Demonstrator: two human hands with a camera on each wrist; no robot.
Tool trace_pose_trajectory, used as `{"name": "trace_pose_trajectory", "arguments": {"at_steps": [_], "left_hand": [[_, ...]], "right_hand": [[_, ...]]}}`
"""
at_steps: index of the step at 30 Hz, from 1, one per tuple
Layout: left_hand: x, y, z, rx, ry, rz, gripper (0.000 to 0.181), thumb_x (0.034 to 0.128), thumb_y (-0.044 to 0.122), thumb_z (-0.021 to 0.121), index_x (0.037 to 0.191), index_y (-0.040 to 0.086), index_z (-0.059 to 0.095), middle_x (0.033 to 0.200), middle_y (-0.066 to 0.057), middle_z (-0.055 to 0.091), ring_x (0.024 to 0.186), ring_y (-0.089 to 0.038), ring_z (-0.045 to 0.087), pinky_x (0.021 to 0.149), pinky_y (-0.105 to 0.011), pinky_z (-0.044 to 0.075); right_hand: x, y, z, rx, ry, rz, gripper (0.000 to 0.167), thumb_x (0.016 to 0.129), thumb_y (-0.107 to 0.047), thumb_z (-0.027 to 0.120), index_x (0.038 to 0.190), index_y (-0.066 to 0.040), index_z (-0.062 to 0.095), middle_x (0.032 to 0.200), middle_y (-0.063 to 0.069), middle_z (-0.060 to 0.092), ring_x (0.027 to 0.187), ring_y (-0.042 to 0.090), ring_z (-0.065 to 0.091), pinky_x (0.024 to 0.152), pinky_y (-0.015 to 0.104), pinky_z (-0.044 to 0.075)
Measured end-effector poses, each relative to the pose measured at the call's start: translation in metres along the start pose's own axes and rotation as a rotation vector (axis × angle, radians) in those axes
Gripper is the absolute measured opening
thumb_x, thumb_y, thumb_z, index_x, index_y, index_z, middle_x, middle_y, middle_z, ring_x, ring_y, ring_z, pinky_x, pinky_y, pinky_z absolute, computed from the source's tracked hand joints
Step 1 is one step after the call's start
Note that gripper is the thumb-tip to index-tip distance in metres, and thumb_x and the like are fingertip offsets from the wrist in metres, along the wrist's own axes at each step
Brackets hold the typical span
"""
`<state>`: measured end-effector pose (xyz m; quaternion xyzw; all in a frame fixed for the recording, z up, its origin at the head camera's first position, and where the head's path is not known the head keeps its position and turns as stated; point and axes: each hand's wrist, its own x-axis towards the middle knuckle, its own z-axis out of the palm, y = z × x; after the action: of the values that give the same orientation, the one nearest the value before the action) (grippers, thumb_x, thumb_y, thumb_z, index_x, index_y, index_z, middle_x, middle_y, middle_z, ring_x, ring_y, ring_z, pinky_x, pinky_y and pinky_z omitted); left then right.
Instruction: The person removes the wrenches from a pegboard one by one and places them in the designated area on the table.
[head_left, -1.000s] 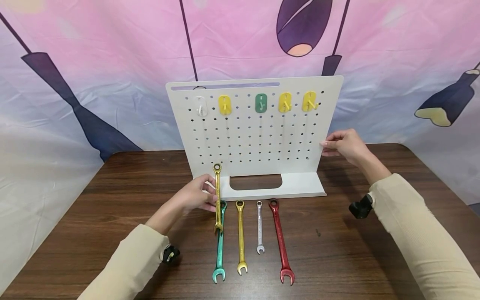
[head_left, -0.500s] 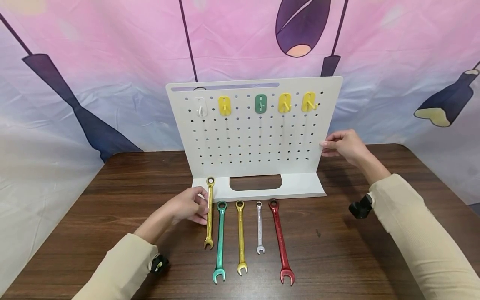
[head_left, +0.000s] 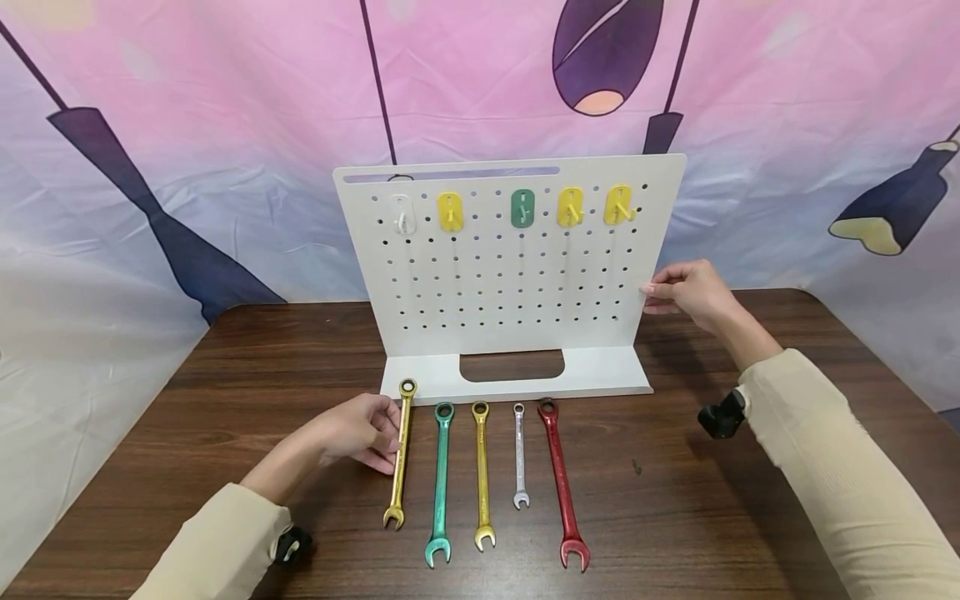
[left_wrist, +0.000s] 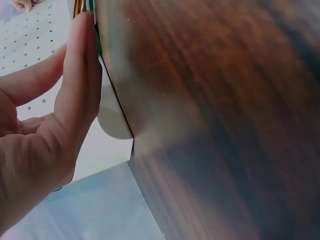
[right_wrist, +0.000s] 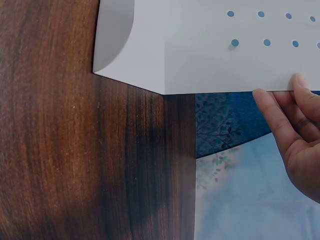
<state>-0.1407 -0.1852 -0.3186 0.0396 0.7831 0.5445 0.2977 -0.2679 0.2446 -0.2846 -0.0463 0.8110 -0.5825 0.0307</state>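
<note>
My left hand (head_left: 358, 433) pinches a gold combination wrench (head_left: 401, 454) at mid-shaft, left of the other wrenches. Its ring end points to the white pegboard (head_left: 498, 283) and its open end toward me. Whether it touches the table cannot be told. In the left wrist view my fingers (left_wrist: 80, 65) hide most of it. My right hand (head_left: 693, 292) holds the pegboard's right edge between thumb and fingers, also seen in the right wrist view, where the thumb (right_wrist: 305, 95) lies on the board's front. Beside the held wrench lies a green wrench (head_left: 441, 483).
A second gold wrench (head_left: 482, 475), a small silver wrench (head_left: 520, 454) and a red wrench (head_left: 561, 483) lie in a row on the dark wood table (head_left: 637, 517). Several hooks, including a green hook (head_left: 522, 208), sit along the board's top. A patterned cloth (head_left: 480, 83) hangs behind.
My left hand has moved left and toward me with the gold wrench, from over the green wrench to beside it. My right hand stays at the pegboard's edge.
</note>
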Motion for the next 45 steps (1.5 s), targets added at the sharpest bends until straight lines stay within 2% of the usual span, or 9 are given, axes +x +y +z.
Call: {"name": "trace_pose_trajectory", "arguments": {"at_steps": [9, 15, 24, 32, 40, 45], "left_hand": [[-0.009, -0.011, 0.001, 0.017, -0.071, -0.007, 0.019, 0.0807, -0.019, 0.049, 0.095, -0.009, 0.043, 0.075, -0.011, 0.053, 0.062, -0.019, 0.060, 0.059, -0.034, 0.059], [-0.013, -0.014, 0.000, 0.035, -0.077, -0.012, 0.017, 0.0815, -0.016, 0.051, 0.094, -0.008, 0.043, 0.073, -0.011, 0.053, 0.060, -0.017, 0.059, 0.056, -0.030, 0.058], [-0.013, -0.015, 0.001, 0.032, -0.064, -0.035, 0.015, 0.0814, -0.015, 0.053, 0.093, -0.009, 0.045, 0.071, -0.013, 0.053, 0.057, -0.017, 0.059, 0.056, -0.030, 0.058], [-0.013, -0.018, 0.002, 0.043, -0.036, -0.058, 0.015, 0.0820, -0.014, 0.053, 0.093, -0.009, 0.044, 0.071, -0.014, 0.054, 0.056, -0.017, 0.059, 0.055, -0.031, 0.058], [-0.014, -0.016, -0.001, 0.053, -0.013, -0.071, 0.015, 0.0821, -0.013, 0.055, 0.092, -0.010, 0.044, 0.072, -0.014, 0.054, 0.057, -0.018, 0.060, 0.056, -0.032, 0.059], [-0.015, -0.015, -0.004, 0.062, 0.007, -0.071, 0.015, 0.0825, -0.012, 0.054, 0.093, -0.009, 0.044, 0.074, -0.014, 0.054, 0.058, -0.018, 0.059, 0.056, -0.033, 0.059]], "right_hand": [[0.000, 0.000, 0.000, -0.003, -0.003, 0.010, 0.022, 0.088, -0.002, 0.058, 0.095, 0.019, 0.053, 0.079, 0.008, 0.061, 0.071, 0.018, 0.063, 0.080, 0.043, 0.054], [-0.001, 0.000, -0.001, 0.025, -0.001, 0.002, 0.011, 0.088, 0.000, 0.058, 0.086, 0.011, 0.060, 0.081, 0.011, 0.061, 0.070, 0.018, 0.064, 0.079, 0.042, 0.055], [0.000, 0.000, 0.000, 0.012, 0.005, 0.004, 0.018, 0.088, 0.000, 0.057, 0.092, 0.018, 0.055, 0.079, 0.008, 0.060, 0.070, 0.018, 0.063, 0.081, 0.044, 0.054], [-0.001, 0.001, 0.000, 0.013, 0.001, 0.006, 0.017, 0.088, 0.000, 0.057, 0.091, 0.016, 0.056, 0.081, 0.009, 0.059, 0.071, 0.019, 0.063, 0.081, 0.044, 0.054], [-0.002, 0.000, 0.001, -0.013, 0.007, 0.013, 0.024, 0.089, -0.002, 0.057, 0.097, 0.019, 0.053, 0.082, 0.008, 0.060, 0.073, 0.019, 0.063, 0.082, 0.045, 0.053], [-0.002, -0.002, 0.002, -0.024, 0.013, 0.012, 0.025, 0.088, -0.003, 0.058, 0.098, 0.019, 0.052, 0.081, 0.007, 0.061, 0.073, 0.019, 0.064, 0.079, 0.040, 0.055]]}}
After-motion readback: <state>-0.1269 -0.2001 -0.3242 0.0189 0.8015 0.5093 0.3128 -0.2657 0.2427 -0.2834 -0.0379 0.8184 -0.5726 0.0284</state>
